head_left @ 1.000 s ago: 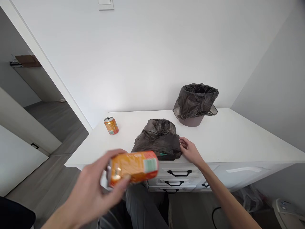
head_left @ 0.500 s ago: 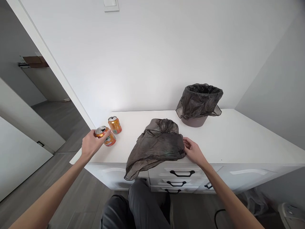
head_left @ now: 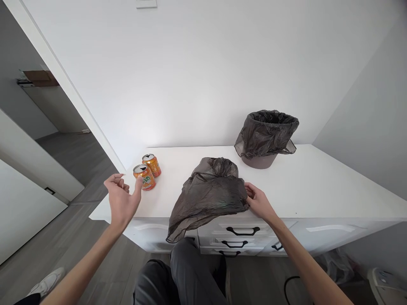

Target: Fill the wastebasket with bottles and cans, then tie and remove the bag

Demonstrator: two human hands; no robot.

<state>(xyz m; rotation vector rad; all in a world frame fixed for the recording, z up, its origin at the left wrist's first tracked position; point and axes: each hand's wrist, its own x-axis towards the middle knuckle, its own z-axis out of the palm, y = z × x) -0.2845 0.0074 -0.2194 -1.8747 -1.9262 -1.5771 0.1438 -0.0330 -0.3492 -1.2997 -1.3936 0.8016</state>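
My left hand (head_left: 122, 197) is held in the air at the left end of the counter, thumb and fingers apart, with nothing in it. Just beyond its thumb stands an orange drink can (head_left: 146, 180), upright and opened. A second orange can (head_left: 154, 161) stands upright close behind the first. In the middle lies a dark, see-through garbage bag (head_left: 210, 195), bunched at the top, its left end hanging over the front edge. At the bag's right side my right hand (head_left: 258, 202) rests with curled fingers closed on the plastic; its fingertips are partly hidden.
Against the wall at the back right stands a small bin (head_left: 259, 161) lined with another dark bag (head_left: 265, 137). The white counter (head_left: 318, 186) has drawers with black handles (head_left: 243, 231) below. A white shoe (head_left: 51, 280) is on the floor at lower left.
My left hand has let go of the front can and drawn back to the left, its fingers opening. The can now stands nearer the other one. My right hand stays at the bag.
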